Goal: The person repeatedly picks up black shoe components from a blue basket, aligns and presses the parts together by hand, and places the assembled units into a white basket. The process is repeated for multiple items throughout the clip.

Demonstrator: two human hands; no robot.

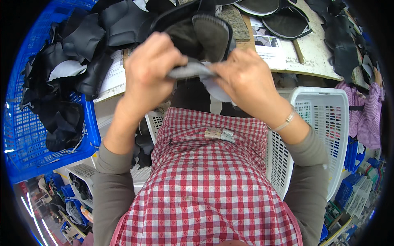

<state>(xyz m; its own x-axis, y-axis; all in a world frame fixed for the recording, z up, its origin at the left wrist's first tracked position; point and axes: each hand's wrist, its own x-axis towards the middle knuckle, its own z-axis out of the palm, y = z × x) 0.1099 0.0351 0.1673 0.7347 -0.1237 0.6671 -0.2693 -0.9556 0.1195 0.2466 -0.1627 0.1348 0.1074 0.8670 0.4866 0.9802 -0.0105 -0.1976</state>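
Both my hands are raised over the near edge of the worktable, closed on one curved grey-white piece of shoe material (188, 71). My left hand (150, 69) grips its left end and is smeared by motion. At its other end my right hand (246, 76) pinches it with the thumb and fingers, and a pale flap (217, 89) hangs below. Just beyond my fingers lie black shoe uppers (211, 35) with dark linings showing. The held piece is blurred, so its exact kind is unclear.
A stone slab (232, 20) and printed sheets (269, 51) lie on the worktable (318, 53). On the left a blue crate (92, 127) holds black cut pieces (84, 35). A white basket (342, 135) stands at my right; beyond it shows another person's checked sleeve (371, 115).
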